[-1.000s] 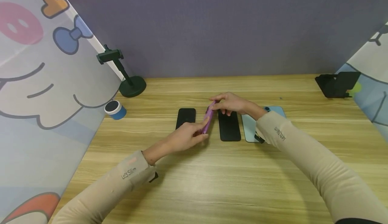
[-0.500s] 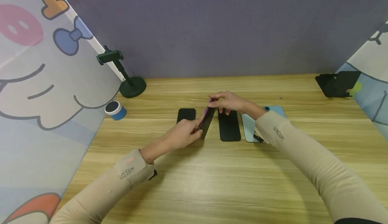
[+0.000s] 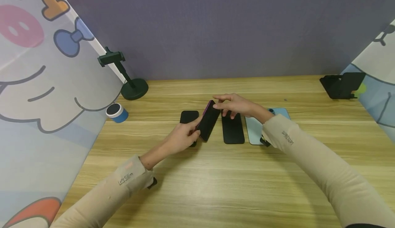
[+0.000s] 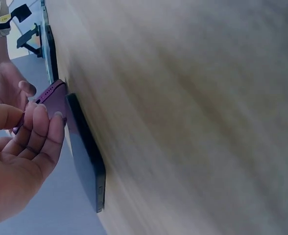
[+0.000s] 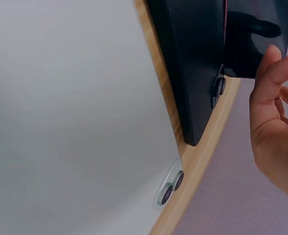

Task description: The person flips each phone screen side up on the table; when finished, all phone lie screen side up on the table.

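Purple-edged phone [image 3: 210,122], tilted above the wooden table [image 3: 216,187], near end gripped by the left hand [image 3: 182,137].

The left hand pinches the phone between thumb and fingers; the dark face is turned to the right, and contact between its lower edge and the table cannot be determined. The right hand [image 3: 236,105] is located at the far end, fingers loosely parted, phone released; whether a fingertip touches it cannot be determined. A first black phone [image 3: 189,116] lies flat to the left, partly covered by the left hand. A second black phone [image 3: 233,132] lies to the right, below the right hand, followed by a light blue phone [image 3: 254,132], partly covered by the right sleeve [image 3: 277,132].
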The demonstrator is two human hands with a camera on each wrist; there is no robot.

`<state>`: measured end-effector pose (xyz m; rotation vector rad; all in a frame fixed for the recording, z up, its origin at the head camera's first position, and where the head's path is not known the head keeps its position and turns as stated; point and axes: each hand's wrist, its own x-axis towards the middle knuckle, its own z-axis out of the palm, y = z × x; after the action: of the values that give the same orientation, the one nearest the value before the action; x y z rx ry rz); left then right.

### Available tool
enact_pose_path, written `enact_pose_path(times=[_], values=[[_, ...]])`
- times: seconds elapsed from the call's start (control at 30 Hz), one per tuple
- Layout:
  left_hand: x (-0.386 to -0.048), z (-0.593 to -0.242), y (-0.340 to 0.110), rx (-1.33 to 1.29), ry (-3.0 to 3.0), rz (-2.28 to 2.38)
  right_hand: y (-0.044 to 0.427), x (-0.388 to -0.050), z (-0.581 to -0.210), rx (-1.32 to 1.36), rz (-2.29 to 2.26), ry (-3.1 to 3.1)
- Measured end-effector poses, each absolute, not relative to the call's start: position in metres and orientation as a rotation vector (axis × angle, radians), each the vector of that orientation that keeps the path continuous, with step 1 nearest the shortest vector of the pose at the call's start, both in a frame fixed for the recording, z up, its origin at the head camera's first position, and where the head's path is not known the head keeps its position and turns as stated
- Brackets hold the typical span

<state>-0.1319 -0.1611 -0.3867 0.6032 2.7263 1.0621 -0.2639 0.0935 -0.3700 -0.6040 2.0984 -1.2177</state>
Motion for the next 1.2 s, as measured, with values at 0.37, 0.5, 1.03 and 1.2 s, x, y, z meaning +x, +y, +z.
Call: enact_pose_path(times=[0.37, 0.5, 1.03, 1.2], values=[[-0.136, -0.394, -0.166, 0.303, 2.478, 1.484, 0.103, -0.253, -0.375, -0.569, -1.217, 2.039], [-0.136, -0.394, -0.166, 0.233, 2.366, 1.61, 0.103, -0.25, -0.378, -0.522, -1.231, 1.969], [-0.137, -0.384, -0.164, 0.256, 2.181, 1.914, 0.094, -0.249, -0.378, -0.424, -1.492, 1.852], [-0.137, -0.379, -0.167, 0.317, 2.102, 1.928, 0.092, -0.248, -0.376, -0.42, -1.587, 1.844]])
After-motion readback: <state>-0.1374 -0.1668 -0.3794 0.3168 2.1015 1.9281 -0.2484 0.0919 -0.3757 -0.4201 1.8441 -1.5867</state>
